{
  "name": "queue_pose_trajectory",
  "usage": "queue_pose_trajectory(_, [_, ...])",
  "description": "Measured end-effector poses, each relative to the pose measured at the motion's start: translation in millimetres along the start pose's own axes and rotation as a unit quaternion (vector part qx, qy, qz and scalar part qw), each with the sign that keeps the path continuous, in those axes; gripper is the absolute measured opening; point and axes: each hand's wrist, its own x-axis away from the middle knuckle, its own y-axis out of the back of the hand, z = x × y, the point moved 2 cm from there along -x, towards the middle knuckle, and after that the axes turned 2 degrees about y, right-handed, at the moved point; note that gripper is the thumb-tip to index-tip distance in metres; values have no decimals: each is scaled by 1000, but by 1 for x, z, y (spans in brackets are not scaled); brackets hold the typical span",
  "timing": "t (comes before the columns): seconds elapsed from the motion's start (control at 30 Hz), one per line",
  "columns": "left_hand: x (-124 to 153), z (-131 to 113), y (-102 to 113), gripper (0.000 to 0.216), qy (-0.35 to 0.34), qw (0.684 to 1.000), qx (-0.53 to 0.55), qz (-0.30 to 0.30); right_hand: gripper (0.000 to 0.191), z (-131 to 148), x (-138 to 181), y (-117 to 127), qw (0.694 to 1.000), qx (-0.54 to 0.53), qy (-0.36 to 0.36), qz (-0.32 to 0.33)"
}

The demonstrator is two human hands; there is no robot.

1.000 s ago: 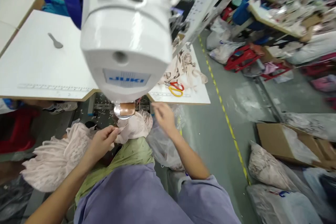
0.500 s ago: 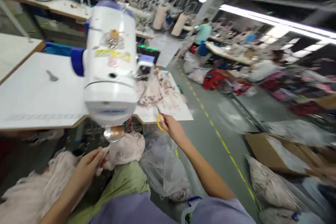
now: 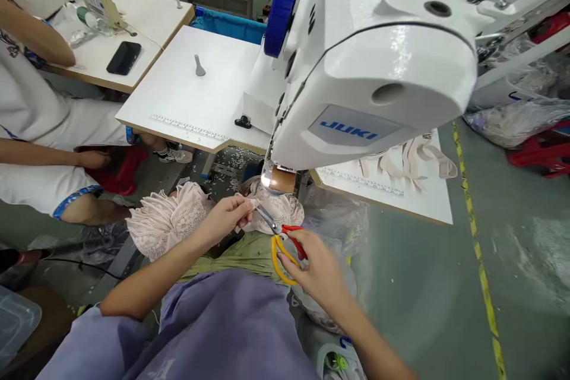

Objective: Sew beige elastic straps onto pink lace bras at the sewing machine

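Note:
My right hand (image 3: 319, 272) grips scissors (image 3: 279, 239) with one red and one yellow handle; their blades point up and left. My left hand (image 3: 226, 218) pinches the edge of a pale pink lace piece (image 3: 276, 209) just below the sewing machine's arm, and the blade tips meet the lace at my fingertips. A bundle of the same pink lace (image 3: 164, 221) hangs to the left of that hand. The white JUKI sewing machine (image 3: 369, 65) fills the upper middle. A green cloth (image 3: 240, 253) lies on my lap.
Pink strips (image 3: 414, 157) lie on the white table (image 3: 187, 95) right of the machine. A seated person (image 3: 40, 130) in white is at the left, by a table with a phone (image 3: 123, 57). Plastic bags (image 3: 338, 231) sit by my right knee; a yellow floor line (image 3: 478, 255) runs at right.
My right hand reached to the table, picked up the scissors and brought them down to the lace in my left hand. My view swung up, then back down and left.

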Motion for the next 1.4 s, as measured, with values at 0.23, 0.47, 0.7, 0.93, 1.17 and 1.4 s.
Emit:
queue_pose_trajectory(0.23, [-1,7,4,28,13,1000,-13,-20,30,-5,-4,-5,999,-34,10,32])
queue_pose_trajectory(0.47, [-4,9,5,30,23,996,88,-15,35,-12,12,-5,991,-122,-45,-4])
queue_pose_trajectory(0.7, [-1,5,2,39,16,997,73,-30,42,-7,7,-14,984,-160,-79,16])
queue_pose_trajectory(0.93, [1,-3,2,40,-2,997,-42,-58,43,-4,-6,-17,984,-152,-86,37])
queue_pose_trajectory(1.17, [1,0,7,35,-18,994,-94,-58,38,-3,-15,-17,976,-172,-120,56])
queue_pose_trajectory(1.4, [4,-2,6,36,-29,993,-100,-63,34,-3,-13,-12,978,-163,-121,51])
